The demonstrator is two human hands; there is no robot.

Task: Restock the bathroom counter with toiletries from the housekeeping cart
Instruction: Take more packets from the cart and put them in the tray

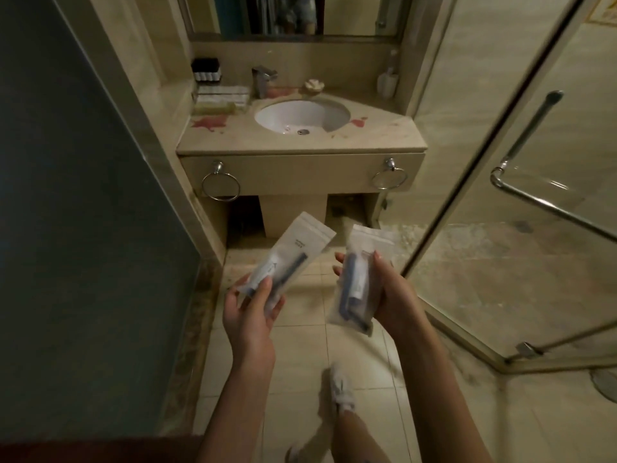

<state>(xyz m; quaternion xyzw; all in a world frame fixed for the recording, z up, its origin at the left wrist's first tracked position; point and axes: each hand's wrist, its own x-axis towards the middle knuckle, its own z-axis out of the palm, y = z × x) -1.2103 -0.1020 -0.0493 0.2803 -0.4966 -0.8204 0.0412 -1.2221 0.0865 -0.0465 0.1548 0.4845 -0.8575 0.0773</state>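
Bathroom counter ahead, past both hands. Left hand pinches one toiletry packet, right hand grips another packet (likely carrying both for restock), well short of counter.

- The left hand is held out at lower centre of the frame, palm up, its thumb pressing down on the left packet.
- The right hand, level with it and apart, grips the right packet between thumb and fingers.
- The bare left forearm and right forearm rise from the bottom edge.
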